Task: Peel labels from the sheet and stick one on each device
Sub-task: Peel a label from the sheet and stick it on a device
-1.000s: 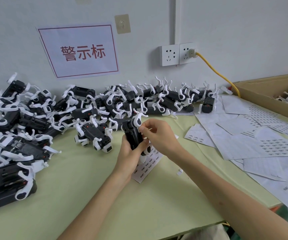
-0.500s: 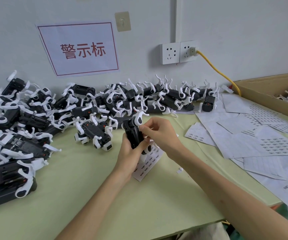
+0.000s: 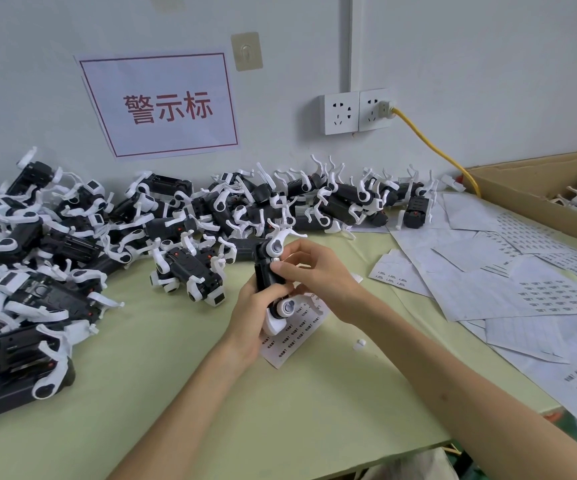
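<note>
The left hand (image 3: 250, 308) grips the lower body of a black-and-white device (image 3: 269, 271), fingers curled round it from the left side, holding it upright above the table (image 3: 210, 403). The right hand (image 3: 309, 275) meets the device from the right: its thumb and forefinger are pinched together against the upper part of the black body, just below the white joint. Whether a label lies under the fingertips cannot be told.

Directly beneath the held device, a label sheet (image 3: 292, 336) lies flat on the table, partly covered by both hands. Left of and behind the held device, a pile of devices (image 3: 72, 237) runs along the wall. One separate device (image 3: 190, 271) lies just left of the held one. Right of the held device, loose backing sheets (image 3: 487, 282) overlap one another. Beyond these stands a cardboard box (image 3: 536, 199) containing further devices.
</note>
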The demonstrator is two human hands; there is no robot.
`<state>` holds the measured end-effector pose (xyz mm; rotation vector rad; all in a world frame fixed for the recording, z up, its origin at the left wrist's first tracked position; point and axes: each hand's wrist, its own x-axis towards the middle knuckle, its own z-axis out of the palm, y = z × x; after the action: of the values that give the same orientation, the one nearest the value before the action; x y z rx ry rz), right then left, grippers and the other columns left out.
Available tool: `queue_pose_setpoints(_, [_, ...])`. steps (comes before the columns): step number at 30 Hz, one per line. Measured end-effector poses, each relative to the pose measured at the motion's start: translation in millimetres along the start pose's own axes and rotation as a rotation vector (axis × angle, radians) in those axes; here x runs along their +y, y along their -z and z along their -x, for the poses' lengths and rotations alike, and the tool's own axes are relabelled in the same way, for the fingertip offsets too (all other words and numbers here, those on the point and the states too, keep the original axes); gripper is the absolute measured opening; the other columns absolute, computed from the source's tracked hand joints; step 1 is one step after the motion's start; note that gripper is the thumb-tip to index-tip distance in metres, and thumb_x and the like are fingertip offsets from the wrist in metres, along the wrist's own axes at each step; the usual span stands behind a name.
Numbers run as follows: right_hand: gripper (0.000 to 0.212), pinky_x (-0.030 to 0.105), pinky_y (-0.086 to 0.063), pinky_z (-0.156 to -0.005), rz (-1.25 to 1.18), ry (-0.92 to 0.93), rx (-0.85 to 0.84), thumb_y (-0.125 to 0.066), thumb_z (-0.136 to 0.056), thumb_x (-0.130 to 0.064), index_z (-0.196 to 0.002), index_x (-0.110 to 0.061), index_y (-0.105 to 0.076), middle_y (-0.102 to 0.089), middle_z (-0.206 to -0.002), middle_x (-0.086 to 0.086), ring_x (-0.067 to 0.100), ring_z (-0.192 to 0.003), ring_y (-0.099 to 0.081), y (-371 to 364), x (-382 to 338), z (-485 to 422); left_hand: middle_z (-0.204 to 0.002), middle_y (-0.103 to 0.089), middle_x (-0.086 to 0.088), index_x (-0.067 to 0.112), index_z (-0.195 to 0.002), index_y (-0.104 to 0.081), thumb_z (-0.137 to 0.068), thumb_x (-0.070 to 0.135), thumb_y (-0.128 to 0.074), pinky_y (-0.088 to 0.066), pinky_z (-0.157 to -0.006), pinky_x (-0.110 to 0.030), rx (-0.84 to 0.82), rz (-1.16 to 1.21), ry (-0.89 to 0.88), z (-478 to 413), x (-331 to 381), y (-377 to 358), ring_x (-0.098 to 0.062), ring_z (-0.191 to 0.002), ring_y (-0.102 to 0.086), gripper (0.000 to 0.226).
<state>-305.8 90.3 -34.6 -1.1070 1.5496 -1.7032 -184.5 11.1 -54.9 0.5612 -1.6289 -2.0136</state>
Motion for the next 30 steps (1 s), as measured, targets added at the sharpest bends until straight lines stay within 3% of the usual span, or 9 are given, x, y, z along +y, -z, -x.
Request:
queue_pose_setpoints(3, [0.018, 0.027, -0.043, -0.059, -0.08, 0.006, -0.051, -0.073, -0.093, -0.012, -0.087, -0.014, -0.056, -0.054, -0.081, 0.014, 0.017, -0.061, -0.049, 2, 0, 0, -0.082, -0.068, -0.008, 0.018, -0.091, -0.075, -0.071, 0.024, -0.068, -0.049, -0.071, -0.031, -0.013, -0.046, 0.004, 1, 0, -1, -0.021, -0.076, -0.063, 0.022])
queue_pose_setpoints(5, [0.023, 0.025, -0.04, -0.054, -0.138, 0.0, -0.116, -0.07, -0.094, -0.007, -0.082, -0.015, -0.053, -0.053, -0.074, 0.009, 0.017, -0.057, -0.047, 5, 0, 0, -0.083, -0.06, -0.013, 0.008, -0.095, -0.066, -0.062, 0.027, -0.069, -0.041, -0.078, -0.038, 0.003, -0.064, 0.021, 1, -1, 1, -0.025, -0.079, -0.057, 0.038])
queue_pose_setpoints(8, [0.023, 0.033, -0.036, -0.053, -0.171, -0.004, -0.17, -0.068, -0.093, -0.005, -0.08, -0.015, -0.052, -0.051, -0.069, 0.008, 0.022, -0.056, -0.045, 7, 1, -1, -0.084, -0.059, -0.012, 0.01, -0.097, -0.062, -0.052, 0.031, -0.068, -0.035, -0.082, -0.043, 0.013, -0.085, 0.04, 2, 0, 1, -0.025, -0.081, -0.057, 0.05])
queue_pose_setpoints(12, [0.014, 0.037, -0.036, -0.055, -0.19, 0.003, -0.186, -0.064, -0.096, -0.006, -0.086, -0.011, -0.055, -0.051, -0.071, 0.012, 0.026, -0.059, -0.047, 9, 3, -3, -0.087, -0.054, -0.014, 0.009, -0.097, -0.059, -0.06, 0.024, -0.065, -0.035, -0.083, -0.043, 0.011, -0.082, 0.044, 0, -1, 3, -0.027, -0.089, -0.053, 0.04])
queue_pose_setpoints(15, [0.014, 0.036, -0.039, -0.057, -0.184, 0.017, -0.165, -0.056, -0.1, -0.003, -0.088, -0.011, -0.056, -0.052, -0.075, 0.011, 0.02, -0.062, -0.052, 9, 6, -4, -0.083, -0.056, -0.013, 0.006, -0.091, -0.059, -0.066, 0.019, -0.063, -0.043, -0.073, -0.036, 0.003, -0.047, 0.036, -1, -2, 3, -0.027, -0.084, -0.056, 0.029])
queue_pose_setpoints(19, [0.013, 0.031, -0.041, -0.056, -0.171, 0.037, -0.179, -0.066, -0.091, -0.007, -0.088, -0.011, -0.055, -0.051, -0.074, 0.005, 0.017, -0.061, -0.049, 7, 7, -3, -0.082, -0.058, -0.013, 0.007, -0.089, -0.062, -0.065, 0.02, -0.064, -0.043, -0.068, -0.034, 0.001, -0.047, 0.022, -1, -1, 2, -0.026, -0.078, -0.053, 0.027])
queue_pose_setpoints(23, [0.031, 0.025, -0.043, -0.048, -0.085, 0.068, -0.106, -0.073, -0.093, -0.012, -0.099, 0.01, -0.053, -0.055, -0.074, 0.01, 0.017, -0.053, -0.049, 6, 10, -4, -0.078, -0.059, -0.009, 0.018, -0.077, -0.067, -0.054, 0.031, -0.069, -0.043, -0.07, -0.035, -0.011, -0.109, 0.026, 0, -2, 2, -0.024, -0.075, -0.055, 0.026])
queue_pose_setpoints(25, [0.033, 0.024, -0.043, -0.048, -0.097, 0.064, -0.117, -0.07, -0.095, -0.011, -0.106, 0.014, -0.051, -0.058, -0.074, 0.009, 0.018, -0.053, -0.05, 7, 10, -5, -0.078, -0.062, -0.008, 0.017, -0.08, -0.067, -0.052, 0.034, -0.069, -0.044, -0.072, -0.036, -0.015, -0.112, 0.028, -1, -4, 3, -0.023, -0.074, -0.058, 0.033])
queue_pose_setpoints(30, [0.022, 0.024, -0.042, -0.046, -0.155, 0.055, -0.212, -0.066, -0.096, -0.009, -0.113, -0.002, -0.053, -0.058, -0.069, 0.003, 0.017, -0.053, -0.05, 8, 9, -4, -0.08, -0.063, -0.01, 0.007, -0.086, -0.063, -0.051, 0.032, -0.069, -0.044, -0.074, -0.037, -0.014, -0.097, 0.026, -2, -5, 6, -0.024, -0.076, -0.058, 0.043])
